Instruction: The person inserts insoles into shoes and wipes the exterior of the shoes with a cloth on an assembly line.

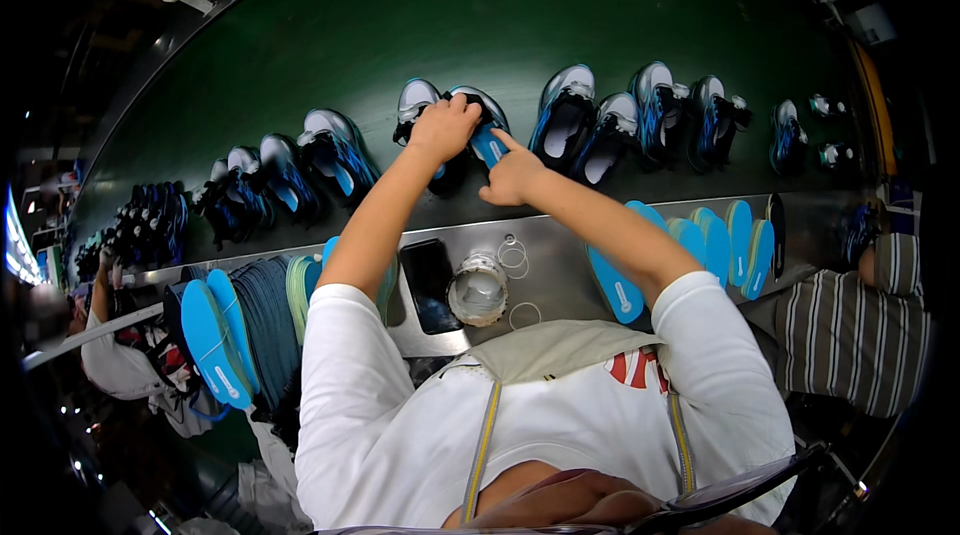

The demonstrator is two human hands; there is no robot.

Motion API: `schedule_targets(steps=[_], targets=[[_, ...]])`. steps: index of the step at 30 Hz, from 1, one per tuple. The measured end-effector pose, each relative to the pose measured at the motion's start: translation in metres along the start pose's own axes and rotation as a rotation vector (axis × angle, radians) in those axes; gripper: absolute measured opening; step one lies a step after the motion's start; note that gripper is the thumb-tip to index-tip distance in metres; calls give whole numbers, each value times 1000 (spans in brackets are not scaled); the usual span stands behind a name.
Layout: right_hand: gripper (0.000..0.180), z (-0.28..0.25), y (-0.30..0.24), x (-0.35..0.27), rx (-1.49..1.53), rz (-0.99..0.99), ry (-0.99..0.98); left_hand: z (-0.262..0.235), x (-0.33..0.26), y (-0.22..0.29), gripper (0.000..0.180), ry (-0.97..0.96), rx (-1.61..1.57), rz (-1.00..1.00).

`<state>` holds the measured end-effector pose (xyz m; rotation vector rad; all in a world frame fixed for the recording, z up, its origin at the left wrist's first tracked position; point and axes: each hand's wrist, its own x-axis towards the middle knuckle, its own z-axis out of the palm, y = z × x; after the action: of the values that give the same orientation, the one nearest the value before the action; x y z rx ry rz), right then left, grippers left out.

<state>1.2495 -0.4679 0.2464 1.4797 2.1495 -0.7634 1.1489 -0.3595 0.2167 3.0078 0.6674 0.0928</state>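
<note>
A silver, black and blue sports shoe [480,107] lies toe-away on the green belt in front of me. My left hand [447,129] is closed over the dark collar and tongue of this shoe. A blue insole [489,147] shows inside its opening. The outstretched index finger of my right hand [516,173] touches the insole, with the thumb spread apart below. Close on the left lies a similar shoe [417,95], partly covered by my left hand and wrist.
More shoes stand in a row along the green belt [470,5]. A metal ledge [555,245] carries a phone [430,285], a tape-wrapped cup [478,291], rings and blue insoles [711,243]. Stacked insoles [215,340] sit at my left. Other people work on both sides.
</note>
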Motion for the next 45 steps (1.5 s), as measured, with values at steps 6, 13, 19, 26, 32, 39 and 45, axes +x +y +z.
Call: schedule_targets(steps=[6,13,19,26,32,39,45], targets=[[45,70,-7,-74,339,282,1169,-3,-3,-1,12,-91,151,109],[27,126,59,-75,791,559,1047,-13,-3,-3,13,-190,114,104],[50,97,136,-126,490,489,875,-23,2,-3,18,-60,-353,-198],[32,138,16,-183,344,540,816,-54,32,23,23,435,-1359,-453],[35,183,-50,-205,410,895,721,-33,72,61,19,153,-951,-324],[32,152,-27,-237,879,745,965,-6,95,70,54,0,-696,-69],[13,40,39,-195,267,306,1163,1,99,87,48,47,-925,-391]])
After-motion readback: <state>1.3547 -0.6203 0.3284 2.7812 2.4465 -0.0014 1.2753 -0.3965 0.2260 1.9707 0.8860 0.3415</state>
